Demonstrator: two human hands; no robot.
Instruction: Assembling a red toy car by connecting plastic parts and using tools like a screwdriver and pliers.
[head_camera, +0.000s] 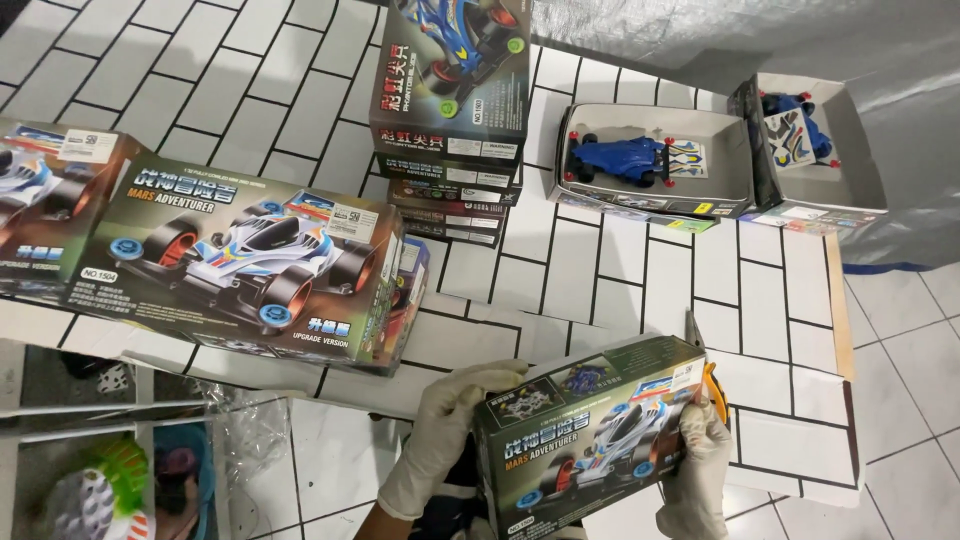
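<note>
Both my hands wear white gloves and hold one dark green toy-car box (590, 435) with a white racing car printed on its front, tilted up to the right. My left hand (440, 430) grips the box's left end. At the box's right end, my right hand (697, 465) clasps it together with an orange-handled cutter (706, 375), whose blade sticks up past the top right corner.
On the white tile-patterned table (640, 270) a larger matching box (245, 265) lies at left, with another box (45, 205) beyond. A stack of boxes (450, 110) stands at the back centre. Two open trays (650, 160) (815, 145) hold blue toy cars. Toys fill a bin (110, 490) at lower left.
</note>
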